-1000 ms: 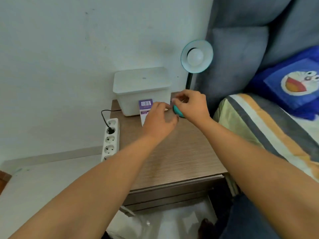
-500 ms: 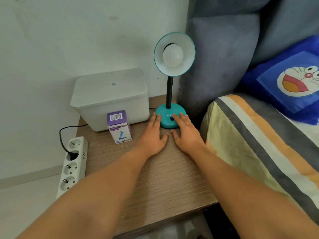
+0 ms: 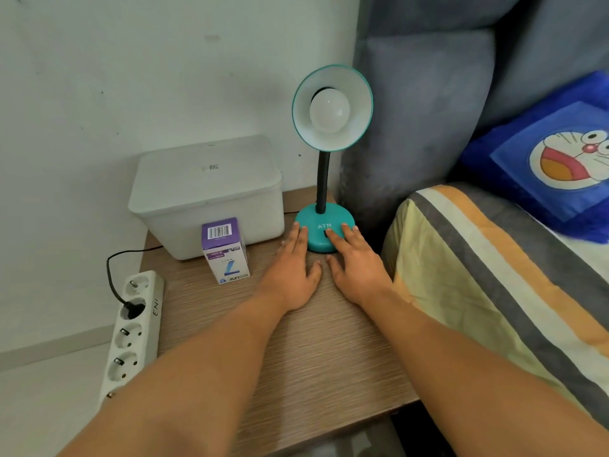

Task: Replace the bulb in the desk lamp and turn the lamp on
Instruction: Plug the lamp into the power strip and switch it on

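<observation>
Left hand [image 3: 291, 273] lies flat and open on the nightstand [image 3: 316, 351], fingertips touching the left edge of the teal lamp base [image 3: 321, 234]; it grasps nothing. Right hand [image 3: 357, 267] likewise open and flat, fingers resting on the base beside the black switch. Both sit as they did half a second ago. The bulb [image 3: 329, 114] sits unlit in the shade [image 3: 357, 103]. The purple bulb box [image 3: 225, 250] stands left, before the white container [image 3: 207, 192].
</observation>
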